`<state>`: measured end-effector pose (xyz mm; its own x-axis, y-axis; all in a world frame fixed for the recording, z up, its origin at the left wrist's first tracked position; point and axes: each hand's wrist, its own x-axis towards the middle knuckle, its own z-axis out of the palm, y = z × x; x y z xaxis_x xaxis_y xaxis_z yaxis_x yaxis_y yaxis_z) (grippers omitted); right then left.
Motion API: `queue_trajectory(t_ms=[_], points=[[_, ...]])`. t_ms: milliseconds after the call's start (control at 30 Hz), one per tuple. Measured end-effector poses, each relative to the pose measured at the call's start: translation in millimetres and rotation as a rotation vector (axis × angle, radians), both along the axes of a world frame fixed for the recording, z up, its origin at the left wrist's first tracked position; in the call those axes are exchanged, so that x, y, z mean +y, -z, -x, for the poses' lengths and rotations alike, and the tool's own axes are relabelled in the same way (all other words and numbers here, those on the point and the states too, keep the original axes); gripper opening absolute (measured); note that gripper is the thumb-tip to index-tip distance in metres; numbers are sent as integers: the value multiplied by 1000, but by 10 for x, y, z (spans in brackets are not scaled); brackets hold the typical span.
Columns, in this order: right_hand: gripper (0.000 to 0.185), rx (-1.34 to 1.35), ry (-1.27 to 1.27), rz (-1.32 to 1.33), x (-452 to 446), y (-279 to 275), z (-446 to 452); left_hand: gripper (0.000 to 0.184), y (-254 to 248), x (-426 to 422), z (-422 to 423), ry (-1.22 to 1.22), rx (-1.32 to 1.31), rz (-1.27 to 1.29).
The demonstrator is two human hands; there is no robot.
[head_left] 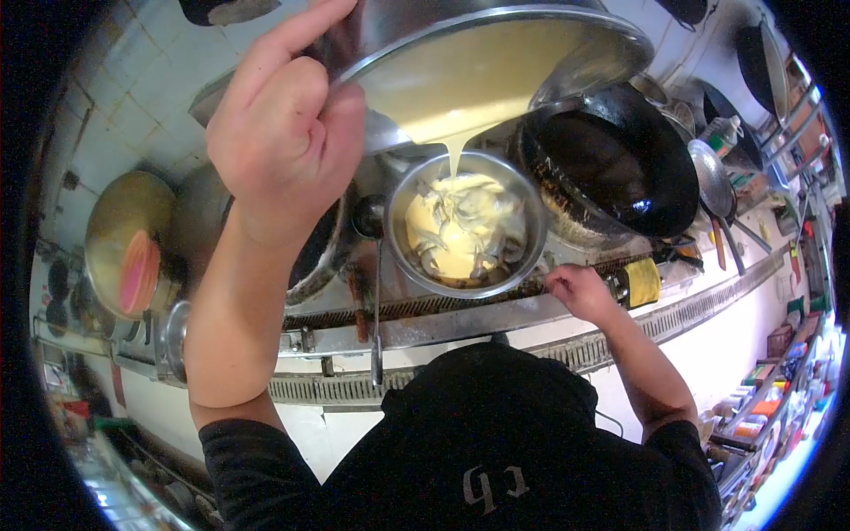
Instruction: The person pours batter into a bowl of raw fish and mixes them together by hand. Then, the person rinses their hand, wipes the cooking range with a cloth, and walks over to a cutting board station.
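My left hand (288, 119) grips the rim of a large tilted metal basin (354, 44) at the top. Pale yellow batter (455, 159) runs from its edge in a thin stream. Below, a round steel bowl (536, 248) catches the stream; greyish pieces (429, 265) partly coated in batter lie in it. Close to that bowl's lower right side is my right hand (577, 290), its fingers curled together. Whether those fingers hold anything or touch the bowl is too small to tell.
A black wok (611, 159) sits right of the bowl. A long-handled ladle (376, 292) lies left of it, beside a brush (357, 296). Farther left a wide metal pan (124, 208) holds a pink basket (140, 270). A yellow cloth (642, 281) hangs at the right.
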<state>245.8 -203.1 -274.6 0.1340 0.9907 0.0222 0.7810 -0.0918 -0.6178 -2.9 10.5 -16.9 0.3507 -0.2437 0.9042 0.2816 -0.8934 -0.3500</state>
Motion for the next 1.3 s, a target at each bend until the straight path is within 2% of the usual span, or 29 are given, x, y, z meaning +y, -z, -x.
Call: queue_trajectory(t_ms=[67, 100, 133, 167, 200, 267, 367, 433, 467, 533, 567, 633, 667, 767, 833, 967, 1033, 1100, 1167, 1300], points=[[14, -66, 42, 30, 101, -116, -28, 10, 11, -8, 15, -150, 20, 47], [14, -65, 46, 26, 161, -215, -33, 10, 30, 13, 26, -146, 20, 43], [15, -92, 31, -109, 236, -354, -32, 15, 70, 54, 49, -151, -29, 269], [16, -118, 17, -244, 317, -499, -30, 28, 111, 97, 64, -154, -75, 497], [17, -155, 10, -365, 408, -650, -21, 28, 137, 141, 67, -148, -71, 492], [19, -225, -22, -567, 617, -952, -3, 10, 188, 228, 53, -249, -109, 622], [26, -303, -101, -675, 908, -1442, 109, 8, 282, 287, 5, -215, -125, 745], [29, -496, -150, -794, 1188, -1617, 146, 8, 362, 319, -32, -203, -101, 678], [29, -494, -143, -798, 1356, -1695, 136, 9, 393, 317, -40, -199, -76, 620], [30, -803, -274, -1003, 1679, -1828, 74, 9, 433, 242, -56, -173, -34, 694], [30, -800, -272, -1004, 1786, -1858, 41, 9, 455, 200, -63, -151, 3, 774], [28, -881, -300, -754, 1955, -1881, -3, 9, 503, 131, -90, -178, 12, 809], [28, -880, -306, -758, 2001, -1871, -22, 9, 513, 111, -87, -204, 16, 847], [28, -908, -222, -634, 2120, -1725, -104, 10, 512, 103, -24, -209, 28, 768], [24, -746, -140, -839, 2216, -1559, -142, 11, 492, 60, -6, -224, 26, 743], [20, -581, -123, -805, 2262, -1260, -128, 15, 464, -39, 24, -201, 71, 603], [20, -389, -122, -772, 2257, -1130, -91, 18, 494, -66, -2, -161, 41, 546], [20, -352, -104, -789, 2214, -1005, -21, 20, 503, -94, -21, -126, 13, 488], [19, -16, -49, -741, 2187, -910, 79, 21, 484, -126, -44, -66, 27, 472], [19, 177, -30, -712, 2237, -729, 240, 21, 490, -126, -90, -22, 14, 438]])
